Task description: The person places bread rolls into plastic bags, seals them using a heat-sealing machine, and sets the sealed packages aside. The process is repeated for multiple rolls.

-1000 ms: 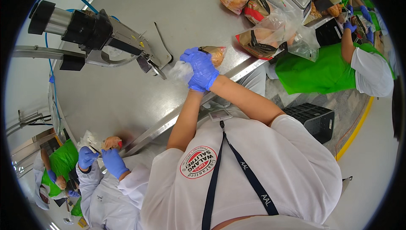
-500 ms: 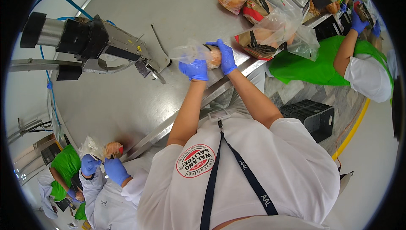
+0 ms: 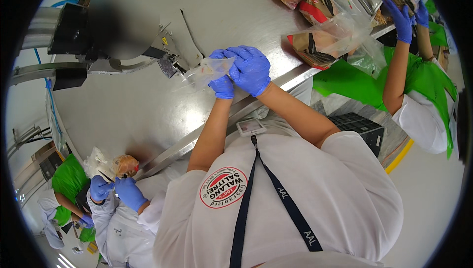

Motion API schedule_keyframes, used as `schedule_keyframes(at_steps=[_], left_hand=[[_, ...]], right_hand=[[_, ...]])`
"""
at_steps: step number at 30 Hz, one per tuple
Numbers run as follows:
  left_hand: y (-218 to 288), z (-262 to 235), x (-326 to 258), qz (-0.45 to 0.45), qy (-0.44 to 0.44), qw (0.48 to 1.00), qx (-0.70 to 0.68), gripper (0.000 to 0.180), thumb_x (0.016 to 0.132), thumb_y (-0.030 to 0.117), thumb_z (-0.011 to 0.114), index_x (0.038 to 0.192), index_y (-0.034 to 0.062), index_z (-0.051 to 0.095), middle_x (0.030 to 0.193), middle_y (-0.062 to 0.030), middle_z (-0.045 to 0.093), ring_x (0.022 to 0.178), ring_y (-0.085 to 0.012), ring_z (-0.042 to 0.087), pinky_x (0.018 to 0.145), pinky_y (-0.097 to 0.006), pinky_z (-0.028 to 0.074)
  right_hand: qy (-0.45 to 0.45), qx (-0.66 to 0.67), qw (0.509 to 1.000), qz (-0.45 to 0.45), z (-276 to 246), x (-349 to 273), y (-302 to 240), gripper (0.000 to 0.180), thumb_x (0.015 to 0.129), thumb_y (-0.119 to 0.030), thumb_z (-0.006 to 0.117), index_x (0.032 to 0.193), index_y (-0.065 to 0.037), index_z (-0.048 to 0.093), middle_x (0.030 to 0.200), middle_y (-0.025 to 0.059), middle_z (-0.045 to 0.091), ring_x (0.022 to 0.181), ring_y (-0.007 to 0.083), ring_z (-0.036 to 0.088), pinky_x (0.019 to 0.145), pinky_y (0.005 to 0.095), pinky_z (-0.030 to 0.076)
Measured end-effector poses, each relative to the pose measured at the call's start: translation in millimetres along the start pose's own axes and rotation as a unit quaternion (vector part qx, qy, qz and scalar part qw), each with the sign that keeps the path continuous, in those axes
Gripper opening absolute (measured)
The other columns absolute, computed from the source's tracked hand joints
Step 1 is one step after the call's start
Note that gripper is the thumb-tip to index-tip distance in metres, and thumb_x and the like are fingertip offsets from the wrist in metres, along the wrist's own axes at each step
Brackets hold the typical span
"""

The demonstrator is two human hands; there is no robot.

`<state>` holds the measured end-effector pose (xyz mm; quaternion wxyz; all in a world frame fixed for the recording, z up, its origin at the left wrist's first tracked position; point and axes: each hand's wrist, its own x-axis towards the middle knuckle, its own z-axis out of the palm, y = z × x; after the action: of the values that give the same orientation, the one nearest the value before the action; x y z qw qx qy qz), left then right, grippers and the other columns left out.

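Both my hands, in blue gloves, are together above the metal table, near its front edge. My left hand (image 3: 220, 83) is closed round a clear plastic bag (image 3: 211, 68). Pressed against it, my right hand (image 3: 251, 70) has its fingers curled over the same bag, and they hide whatever the bag contains. The loose end of the bag sticks out leftward, toward the metal jaw of a clipping machine (image 3: 170, 65). Whether the bag touches that jaw I cannot tell.
Several bagged round food packs (image 3: 315, 46) lie at the right on the steel table (image 3: 133, 115). A black crate (image 3: 362, 130) stands on the floor. One co-worker in a green apron (image 3: 394, 78) handles a pack at right; another co-worker's gloved hands (image 3: 120, 191) work at lower left.
My right hand has come round to the front of the bag and now meets my left, covering the contents. The co-worker at right has raised a pack farther back.
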<state>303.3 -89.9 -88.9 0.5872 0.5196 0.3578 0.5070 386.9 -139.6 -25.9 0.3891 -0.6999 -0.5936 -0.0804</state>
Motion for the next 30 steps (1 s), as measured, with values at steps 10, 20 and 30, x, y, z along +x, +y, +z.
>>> schedule_keyframes(at_steps=[10, 20, 30], left_hand=[[-17.5, -10.1, 2.3, 0.031, -0.004, 1.0, 0.001, 0.017, 0.087, 0.014, 0.046, 0.093, -0.0001, 0.053, 0.086, -0.0071, 0.056, 0.079, -0.0172, 0.054, 0.075, -0.028, 0.046], [7.1, 5.5, 60.0, -0.317, 0.054, 0.913, -0.252, 0.022, 0.088, 0.016, 0.049, 0.069, 0.0058, 0.048, 0.065, -0.0068, 0.051, 0.07, -0.0263, 0.059, 0.073, -0.04, 0.05], [44.5, 8.7, 104.7, -0.27, -0.23, 0.816, -0.457, 0.035, 0.09, 0.026, 0.046, 0.057, 0.0154, 0.042, 0.05, 0.0008, 0.04, 0.062, -0.0194, 0.049, 0.076, -0.036, 0.045]], right_hand=[[-0.013, -0.021, 0.999, -0.02, -1.8, 4.5, -6.3, 0.025, 0.075, -0.022, 0.053, 0.094, -0.009, 0.063, 0.093, 0.0065, 0.061, 0.084, 0.025, 0.056, 0.077, 0.0367, 0.045], [-0.085, 0.465, 0.84, 0.266, -14.6, -42.1, 57.7, 0.098, 0.058, -0.015, 0.081, 0.135, -0.005, 0.022, 0.129, 0.0116, 0.037, 0.118, 0.0212, 0.04, 0.099, 0.034, 0.034], [-0.178, 0.692, 0.605, 0.35, -72.7, 1.6, 19.1, 0.058, 0.09, -0.043, 0.039, 0.135, -0.009, 0.025, 0.133, 0.012, 0.037, 0.116, 0.0247, 0.044, 0.093, 0.0383, 0.042]])
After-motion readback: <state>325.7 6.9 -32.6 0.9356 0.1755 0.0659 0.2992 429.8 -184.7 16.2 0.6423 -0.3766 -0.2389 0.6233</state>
